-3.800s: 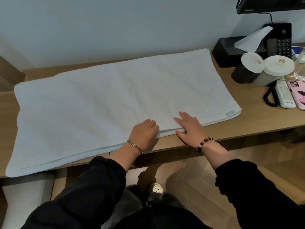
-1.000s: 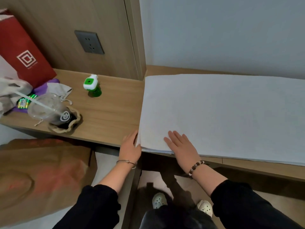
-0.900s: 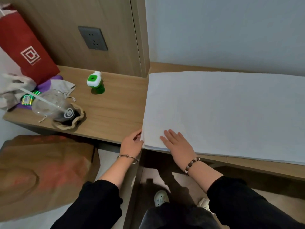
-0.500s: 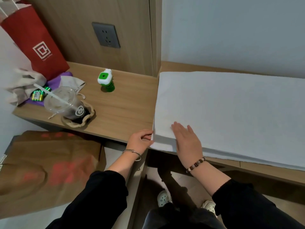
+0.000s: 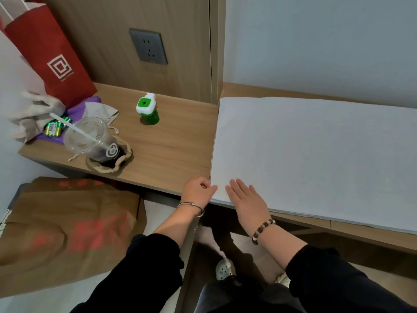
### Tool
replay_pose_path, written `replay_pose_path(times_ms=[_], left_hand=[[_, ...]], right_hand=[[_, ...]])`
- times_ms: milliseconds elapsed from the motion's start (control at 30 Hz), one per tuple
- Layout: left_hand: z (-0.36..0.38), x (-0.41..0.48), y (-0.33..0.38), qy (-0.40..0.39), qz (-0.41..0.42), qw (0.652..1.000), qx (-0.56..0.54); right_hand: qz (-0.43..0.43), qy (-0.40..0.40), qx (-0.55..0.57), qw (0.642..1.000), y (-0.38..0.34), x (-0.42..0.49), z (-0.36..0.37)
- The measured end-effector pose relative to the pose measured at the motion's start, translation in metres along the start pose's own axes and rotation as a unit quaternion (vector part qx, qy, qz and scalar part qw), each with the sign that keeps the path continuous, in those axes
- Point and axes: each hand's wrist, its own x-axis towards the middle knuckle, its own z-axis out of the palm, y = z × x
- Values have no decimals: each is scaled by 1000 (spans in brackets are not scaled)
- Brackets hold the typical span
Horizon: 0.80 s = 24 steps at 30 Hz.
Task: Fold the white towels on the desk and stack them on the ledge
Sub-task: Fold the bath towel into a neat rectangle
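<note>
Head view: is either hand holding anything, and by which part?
The left hand pinches the flat white cloth towel at its near left corner; the right hand lies flat on top, gripping nothing.

The wooden desk [image 5: 361, 231] carries a white towel [image 5: 316, 159] spread flat over nearly all of it, with only a bare strip showing along the front edge; to its left the wooden ledge [image 5: 169, 154] holds a red paper bag [image 5: 54, 59] standing at the back, an upright green-and-white bottle [image 5: 147, 108], a lidded plastic cup [image 5: 90, 138] sitting in a beige pouch [image 5: 108, 166], green batteries [image 5: 54, 128] on a purple cloth [image 5: 76, 114], and a crumpled beige cloth [image 5: 33, 116]; on the floor [image 5: 33, 301] — below the ledge — lies a brown paper bag [image 5: 63, 229].
</note>
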Motion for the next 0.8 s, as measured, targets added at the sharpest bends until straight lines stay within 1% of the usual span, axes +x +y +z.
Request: replay_pose_path(times_ms=[67, 200, 233, 300, 333, 367, 400, 433, 467, 500, 533, 567, 600, 633, 700, 733, 800], left_hand=[[-2, 4, 2, -14, -10, 999, 38], [-8, 11, 6, -29, -17, 996, 79], [-9, 12, 11, -40, -16, 993, 110], [-9, 12, 25, -65, -17, 969, 238], [-6, 13, 33, -47, -2, 949, 313], [1, 14, 39, -23, 27, 924, 381], [12, 16, 46, 12, 79, 906, 415], [24, 16, 53, 30, 134, 896, 421], [40, 13, 59, 18, 174, 893, 414], [57, 10, 63, -13, 193, 895, 403], [72, 7, 63, -45, 194, 895, 399], [84, 3, 61, -62, 189, 893, 403], [92, 1, 55, -59, 185, 892, 409], [96, -1, 50, -47, 186, 889, 416], [97, 0, 43, -33, 193, 884, 424], [96, 1, 42, -35, 194, 883, 427], [96, 1, 44, -39, 188, 881, 433]], right_hand=[[-20, 17, 11, 1000, 8, -2, 0], [-37, 32, 14, 999, 38, -18, -6], [-42, 34, 22, 998, 48, -25, -8], [-40, 37, 84, 995, 65, -39, -15], [-21, 45, 121, 991, 72, -43, -20], [11, 77, 153, 985, 80, -43, -25], [54, 127, 173, 975, 88, -40, -29], [101, 171, 176, 964, 97, -34, -32], [147, 181, 164, 959, 105, -28, -35], [179, 150, 124, 964, 112, -23, -36], [197, 95, 73, 973, 117, -21, -32], [199, 43, 29, 979, 122, -22, -23], [191, 10, -3, 982, 127, -28, -12], [181, -5, -28, 983, 133, -35, -4], [187, -2, -43, 981, 150, -54, 3], [220, 7, -38, 975, 161, -64, 4], [329, 25, -20, 944, 182, -81, 2]])
